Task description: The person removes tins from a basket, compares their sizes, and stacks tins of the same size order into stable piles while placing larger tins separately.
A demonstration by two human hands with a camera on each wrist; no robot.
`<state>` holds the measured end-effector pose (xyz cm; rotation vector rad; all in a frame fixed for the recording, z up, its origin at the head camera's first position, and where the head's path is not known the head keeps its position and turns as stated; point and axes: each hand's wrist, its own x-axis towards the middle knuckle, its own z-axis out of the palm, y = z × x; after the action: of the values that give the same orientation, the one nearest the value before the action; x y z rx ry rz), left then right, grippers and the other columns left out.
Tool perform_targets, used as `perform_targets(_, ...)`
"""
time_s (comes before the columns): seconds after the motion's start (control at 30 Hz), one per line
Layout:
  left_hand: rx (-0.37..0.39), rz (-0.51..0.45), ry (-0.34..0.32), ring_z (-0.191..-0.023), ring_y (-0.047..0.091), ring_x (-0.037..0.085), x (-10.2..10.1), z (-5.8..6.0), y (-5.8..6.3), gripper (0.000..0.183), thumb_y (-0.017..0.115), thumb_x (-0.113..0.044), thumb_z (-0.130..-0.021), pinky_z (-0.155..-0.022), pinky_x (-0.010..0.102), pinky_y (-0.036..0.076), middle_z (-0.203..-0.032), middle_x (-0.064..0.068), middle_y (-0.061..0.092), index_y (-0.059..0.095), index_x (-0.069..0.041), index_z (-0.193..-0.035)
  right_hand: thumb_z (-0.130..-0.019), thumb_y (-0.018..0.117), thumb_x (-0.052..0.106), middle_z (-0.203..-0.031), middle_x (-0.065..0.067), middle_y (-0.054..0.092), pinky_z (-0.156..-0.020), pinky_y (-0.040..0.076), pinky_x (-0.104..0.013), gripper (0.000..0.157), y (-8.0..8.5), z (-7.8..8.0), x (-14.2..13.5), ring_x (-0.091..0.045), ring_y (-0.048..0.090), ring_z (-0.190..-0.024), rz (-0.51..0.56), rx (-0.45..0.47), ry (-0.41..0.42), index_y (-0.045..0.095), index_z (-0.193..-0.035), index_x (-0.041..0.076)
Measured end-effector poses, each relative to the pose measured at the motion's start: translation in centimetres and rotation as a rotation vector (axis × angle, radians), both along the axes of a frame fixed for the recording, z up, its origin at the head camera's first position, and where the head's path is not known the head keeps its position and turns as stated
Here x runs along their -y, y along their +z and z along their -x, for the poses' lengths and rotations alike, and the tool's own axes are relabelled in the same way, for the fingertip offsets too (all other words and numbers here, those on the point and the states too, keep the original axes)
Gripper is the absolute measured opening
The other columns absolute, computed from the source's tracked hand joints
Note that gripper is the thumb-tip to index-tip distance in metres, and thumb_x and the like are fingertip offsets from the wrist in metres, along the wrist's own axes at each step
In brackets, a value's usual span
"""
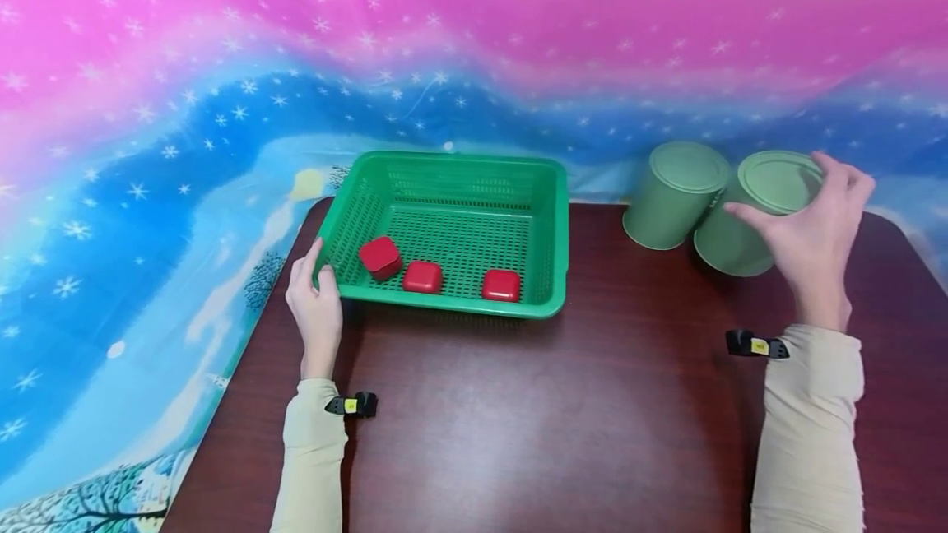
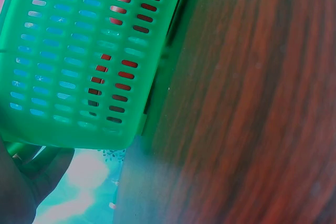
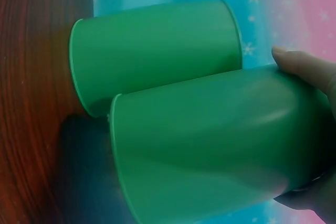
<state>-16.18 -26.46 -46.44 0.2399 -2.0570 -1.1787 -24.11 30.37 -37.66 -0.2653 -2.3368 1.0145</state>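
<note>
My left hand (image 1: 314, 311) grips the front left corner of a green plastic basket (image 1: 453, 308), fingers along its outer side. In the left wrist view the basket's slotted wall (image 2: 79, 77) fills the upper left, with the curled fingers (image 2: 50, 174) under its rim. Three red, rounded square pieces (image 1: 422, 277) lie inside along the basket's front. At the right, my right hand (image 1: 815, 241) spans the lidded top of a green can (image 1: 729, 237), thumb on the near left side, fingers over the far right. A second green can (image 1: 670, 200) stands close beside it, untouched.
The brown wooden table (image 1: 563, 426) carries the basket at the back left and the cans at the back right. A pink and blue patterned cloth (image 1: 474, 48) hangs behind the table and runs down its left side.
</note>
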Motion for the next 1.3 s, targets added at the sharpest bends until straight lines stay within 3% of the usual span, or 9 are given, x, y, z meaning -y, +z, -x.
perform_targets(0.43,0.008,-0.005,0.013,-0.065,0.037,0.014,-0.2,0.0,0.1,0.046,0.049,-0.001,-0.101,-0.066,0.032,0.029,-0.114,0.023,0.063,0.064,-0.010,-0.143,-0.073,0.095,0.028,-0.155,-0.013,0.030,-0.121,0.024,-0.038,0.102,-2.0,1.2,-1.2,-0.029,0.033,-0.147,0.026,0.026,-0.017,0.040,-0.157,0.012)
perform_targets(0.97,-0.002,-0.012,0.015,-0.063,0.033,0.008,-0.2,0.0,0.1,0.046,0.049,-0.001,-0.100,-0.065,0.030,0.028,-0.111,0.024,0.064,0.065,-0.009,-0.142,-0.074,0.094,0.034,-0.158,-0.010,0.028,-0.121,0.022,-0.036,0.104,-3.0,1.7,-2.1,-0.028,0.033,-0.146,0.070,0.069,-0.041,0.036,-0.159,0.018)
perform_targets(1.3,-0.020,-0.007,0.013,-0.063,0.033,0.007,-0.1,0.1,0.0,0.046,0.049,-0.001,-0.100,-0.064,0.029,0.028,-0.110,0.023,0.064,0.066,-0.009,-0.142,-0.078,0.093,0.026,-0.157,-0.011,0.026,-0.122,0.020,-0.033,0.101,-4.0,2.1,-2.6,-0.026,0.032,-0.147,0.017,0.017,0.018,0.036,-0.159,0.007)
